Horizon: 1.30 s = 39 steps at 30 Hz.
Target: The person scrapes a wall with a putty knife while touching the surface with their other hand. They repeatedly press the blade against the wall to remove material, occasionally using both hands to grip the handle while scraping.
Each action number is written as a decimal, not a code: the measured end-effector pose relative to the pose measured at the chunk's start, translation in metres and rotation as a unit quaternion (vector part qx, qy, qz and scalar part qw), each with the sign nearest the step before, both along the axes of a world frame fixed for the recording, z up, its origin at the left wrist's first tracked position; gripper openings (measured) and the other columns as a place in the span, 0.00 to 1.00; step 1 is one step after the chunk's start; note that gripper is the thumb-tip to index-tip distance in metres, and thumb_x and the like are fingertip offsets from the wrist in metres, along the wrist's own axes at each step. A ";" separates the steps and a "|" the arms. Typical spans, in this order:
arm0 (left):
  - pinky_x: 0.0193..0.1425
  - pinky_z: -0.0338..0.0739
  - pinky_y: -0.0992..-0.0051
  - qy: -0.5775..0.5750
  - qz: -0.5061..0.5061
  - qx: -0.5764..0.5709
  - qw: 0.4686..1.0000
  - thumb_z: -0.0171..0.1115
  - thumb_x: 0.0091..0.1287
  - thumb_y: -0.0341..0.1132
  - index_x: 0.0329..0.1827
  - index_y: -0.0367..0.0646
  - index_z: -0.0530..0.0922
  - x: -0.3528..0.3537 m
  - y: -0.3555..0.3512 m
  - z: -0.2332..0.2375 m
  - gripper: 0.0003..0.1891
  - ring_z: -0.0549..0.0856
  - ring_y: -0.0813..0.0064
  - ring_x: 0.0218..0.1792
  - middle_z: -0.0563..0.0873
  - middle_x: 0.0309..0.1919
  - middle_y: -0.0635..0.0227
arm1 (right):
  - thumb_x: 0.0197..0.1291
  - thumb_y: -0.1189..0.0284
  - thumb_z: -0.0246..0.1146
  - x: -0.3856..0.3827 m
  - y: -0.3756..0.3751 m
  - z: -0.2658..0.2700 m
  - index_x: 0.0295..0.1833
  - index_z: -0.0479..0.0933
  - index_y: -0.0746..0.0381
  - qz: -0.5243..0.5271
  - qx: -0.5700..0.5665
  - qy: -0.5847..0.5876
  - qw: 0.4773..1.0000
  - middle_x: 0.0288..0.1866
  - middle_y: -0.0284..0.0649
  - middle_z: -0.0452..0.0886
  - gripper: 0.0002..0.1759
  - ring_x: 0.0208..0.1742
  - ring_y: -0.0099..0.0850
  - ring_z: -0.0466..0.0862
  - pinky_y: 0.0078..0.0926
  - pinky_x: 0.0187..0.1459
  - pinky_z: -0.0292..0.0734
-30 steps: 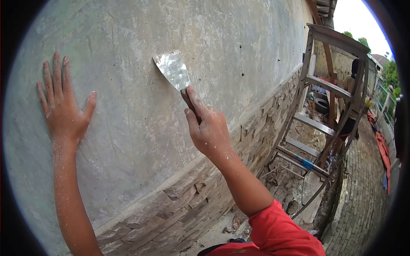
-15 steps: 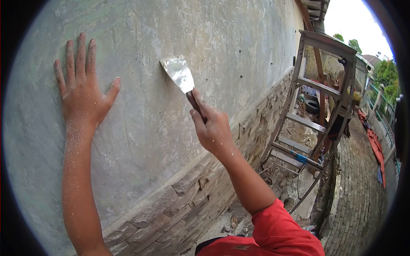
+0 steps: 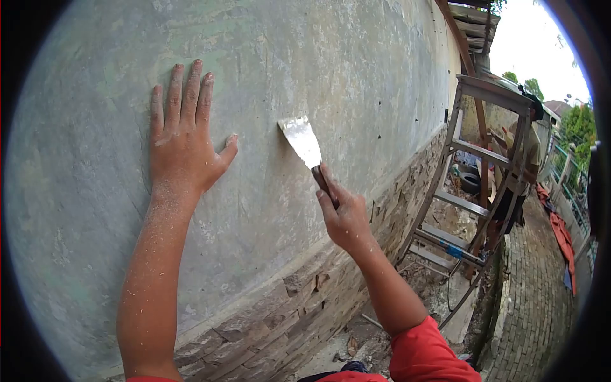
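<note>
My left hand (image 3: 184, 149) lies flat on the grey-green wall (image 3: 254, 76), palm down with its fingers and thumb spread; dust covers the fingers and forearm. To its right, my right hand (image 3: 347, 213) is wrapped round the dark handle of a scraper (image 3: 302, 141). The scraper's wide metal blade points up and to the left, its edge at the wall's patchy, worn paint. Small pale flecks dot both forearms.
Rough stone cladding (image 3: 254, 325) runs along the wall's base. A metal ladder (image 3: 471, 204) stands at the right, with another person (image 3: 525, 153) partly hidden behind it. Beyond are a tyre (image 3: 470, 183), a brick path (image 3: 531, 305) and an orange cloth (image 3: 560, 235) by a fence.
In the view, both hands, the scraper and the ladder appear further right and lower, as the camera has shifted. The person behind the ladder shows more clearly.
</note>
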State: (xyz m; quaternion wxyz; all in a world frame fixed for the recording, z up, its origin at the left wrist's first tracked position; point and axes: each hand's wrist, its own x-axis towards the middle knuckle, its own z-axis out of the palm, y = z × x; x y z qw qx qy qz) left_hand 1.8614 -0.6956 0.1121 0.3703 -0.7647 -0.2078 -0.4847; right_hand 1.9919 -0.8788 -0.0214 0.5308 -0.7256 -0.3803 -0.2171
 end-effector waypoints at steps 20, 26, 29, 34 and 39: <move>0.79 0.33 0.52 -0.114 0.029 -0.048 0.992 0.59 0.59 0.54 0.76 0.36 0.46 0.139 -0.058 -0.016 0.49 0.40 0.56 0.78 0.43 0.78 0.56 | 0.62 0.75 0.59 0.192 -0.057 0.026 0.71 0.67 0.53 0.035 0.010 -0.154 0.987 0.27 0.54 0.79 0.29 0.25 0.41 0.79 0.32 0.32 0.73; 0.79 0.32 0.53 -0.077 0.045 -0.030 0.996 0.57 0.59 0.55 0.77 0.36 0.46 0.183 -0.076 0.005 0.49 0.41 0.58 0.78 0.44 0.78 0.57 | 0.63 0.71 0.57 0.208 -0.060 0.153 0.71 0.65 0.53 0.031 0.034 -0.141 0.989 0.27 0.55 0.79 0.29 0.26 0.48 0.81 0.41 0.31 0.72; 0.80 0.32 0.54 -0.073 0.060 -0.036 0.995 0.57 0.60 0.55 0.77 0.37 0.47 0.184 -0.078 0.005 0.48 0.41 0.59 0.78 0.44 0.78 0.57 | 0.63 0.71 0.57 0.212 -0.058 0.115 0.72 0.64 0.51 0.048 0.033 -0.182 0.981 0.26 0.55 0.78 0.30 0.25 0.49 0.80 0.41 0.29 0.73; 0.79 0.32 0.53 -0.071 0.043 -0.024 0.996 0.56 0.60 0.55 0.77 0.37 0.47 0.181 -0.075 0.006 0.47 0.41 0.58 0.78 0.45 0.78 0.57 | 0.63 0.68 0.59 0.204 -0.064 -0.038 0.74 0.63 0.44 0.018 -0.041 -0.164 0.985 0.23 0.50 0.73 0.33 0.21 0.49 0.76 0.42 0.26 0.73; 0.79 0.33 0.53 -0.054 0.024 -0.014 0.998 0.56 0.61 0.54 0.77 0.37 0.48 0.180 -0.070 0.000 0.47 0.41 0.58 0.78 0.45 0.78 0.57 | 0.60 0.75 0.60 0.197 -0.069 -0.030 0.70 0.68 0.54 0.026 -0.017 -0.096 0.995 0.30 0.56 0.80 0.30 0.30 0.49 0.82 0.35 0.33 0.75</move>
